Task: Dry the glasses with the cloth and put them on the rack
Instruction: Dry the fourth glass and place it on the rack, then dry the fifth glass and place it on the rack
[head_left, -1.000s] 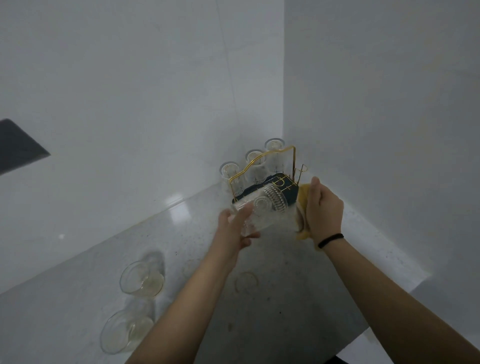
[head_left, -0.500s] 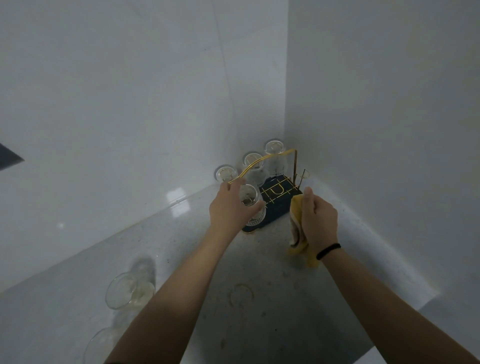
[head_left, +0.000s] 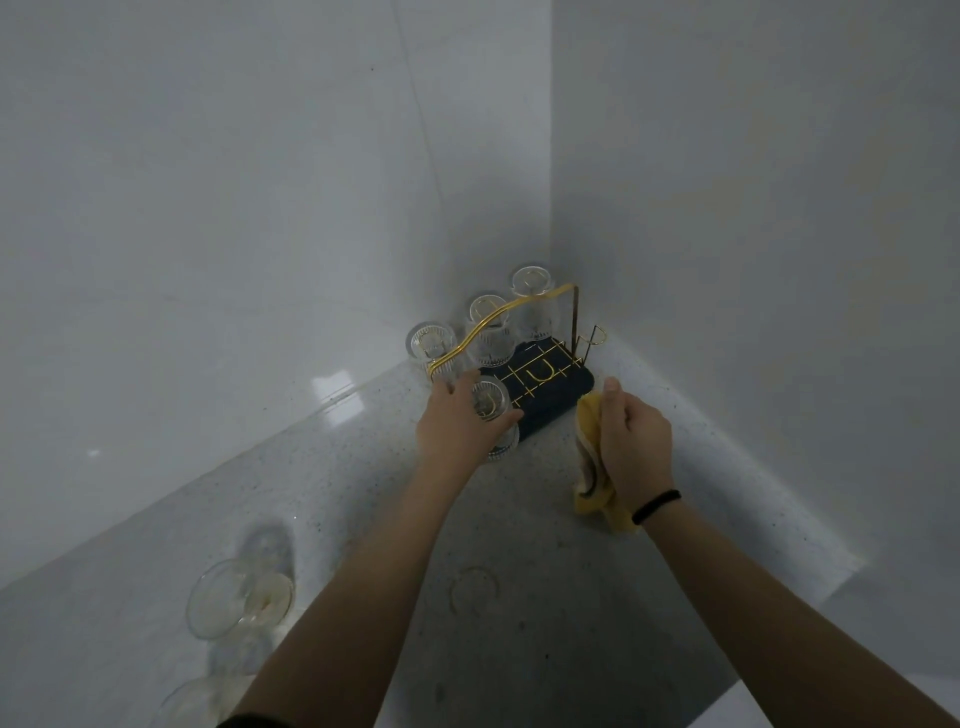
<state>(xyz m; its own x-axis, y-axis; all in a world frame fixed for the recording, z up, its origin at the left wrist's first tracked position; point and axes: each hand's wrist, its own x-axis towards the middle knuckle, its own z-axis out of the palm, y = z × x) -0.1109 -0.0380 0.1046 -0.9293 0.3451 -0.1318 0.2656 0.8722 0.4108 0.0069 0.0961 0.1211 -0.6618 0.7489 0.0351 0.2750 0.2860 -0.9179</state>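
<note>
A gold wire rack (head_left: 540, 371) on a dark tray stands in the counter's far corner. Three ribbed glasses (head_left: 491, 332) sit upside down along its back row. My left hand (head_left: 457, 423) grips a fourth ribbed glass (head_left: 491, 400), upside down at the rack's front left corner. To its right, my right hand (head_left: 631, 441) holds a bunched yellow cloth (head_left: 589, 452) just in front of the rack. Two more clear glasses (head_left: 239, 597) stand on the counter at the lower left; the nearer one (head_left: 192, 704) is cut off by the frame's edge.
The speckled grey counter (head_left: 519, 623) meets two white walls at the corner behind the rack. A faint wet ring (head_left: 474, 590) marks the counter between my arms. The counter's front edge runs along the lower right.
My left hand turned the glass upside down and lowered it onto the rack's front left corner. My right hand drew the cloth away from the glass, down and to the right.
</note>
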